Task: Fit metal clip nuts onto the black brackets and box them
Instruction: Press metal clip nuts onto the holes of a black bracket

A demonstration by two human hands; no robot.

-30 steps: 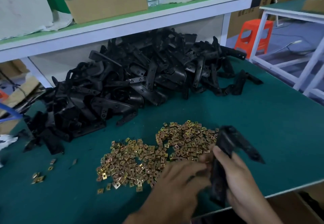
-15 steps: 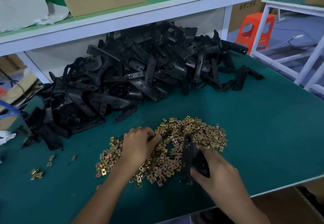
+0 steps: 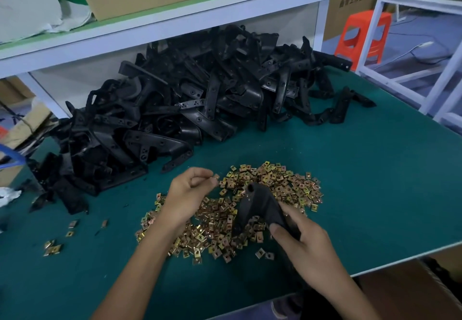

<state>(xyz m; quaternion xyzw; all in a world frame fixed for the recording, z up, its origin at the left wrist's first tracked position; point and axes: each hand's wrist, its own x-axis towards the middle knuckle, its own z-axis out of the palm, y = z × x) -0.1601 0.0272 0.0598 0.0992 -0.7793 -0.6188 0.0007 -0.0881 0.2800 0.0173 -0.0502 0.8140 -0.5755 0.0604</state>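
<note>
Left hand (image 3: 190,191) has lifted off the pile (image 3: 277,182), fingers pinching one clip nut (image 3: 216,176); right hand (image 3: 308,251) grips the bracket (image 3: 257,203), ready for fitting

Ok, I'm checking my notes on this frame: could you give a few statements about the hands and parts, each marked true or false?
The right hand holds a black bracket. True.
The left hand is empty. False: its fingers pinch one clip nut.
The loose clip nuts lie on the green table. True.
The bracket pile sits on top of the upper shelf. False: it lies on the table, under the shelf.
</note>
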